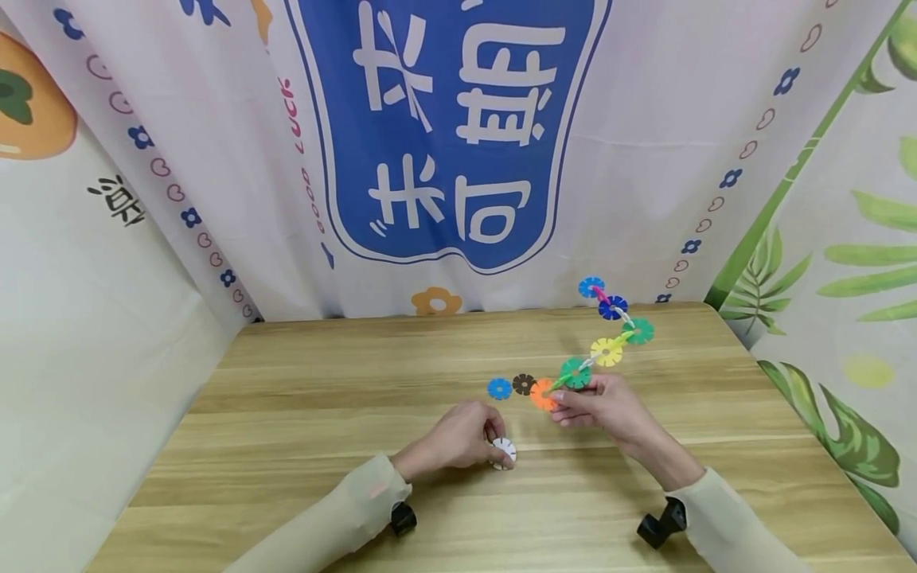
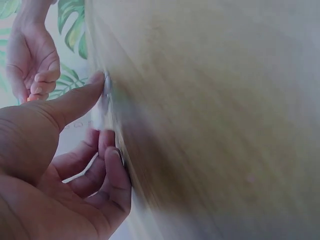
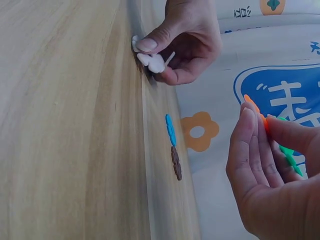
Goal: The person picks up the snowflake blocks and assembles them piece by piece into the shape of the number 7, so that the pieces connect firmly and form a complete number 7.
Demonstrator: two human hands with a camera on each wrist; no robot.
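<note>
My left hand (image 1: pixel 462 436) pinches a white notched plastic disc (image 1: pixel 505 452) close to the tabletop; in the right wrist view the white disc (image 3: pixel 152 62) sits between thumb and fingers. With thumb and fingers my right hand (image 1: pixel 605 407) grips an orange notched disc (image 1: pixel 543 395), the near end of a linked chain. From there the chain runs up and right through a green disc (image 1: pixel 575 374), a yellow disc (image 1: pixel 607 352), another green disc (image 1: pixel 640 331) and a dark blue disc (image 1: pixel 613 308) to a blue disc (image 1: pixel 591 287). Thin edge-on pieces join them.
A loose blue disc (image 1: pixel 499 389) and a brown disc (image 1: pixel 524 384) lie side by side on the wooden table (image 1: pixel 322 398), beyond my left hand. A printed curtain (image 1: pixel 444 286) hangs along the table's back edge.
</note>
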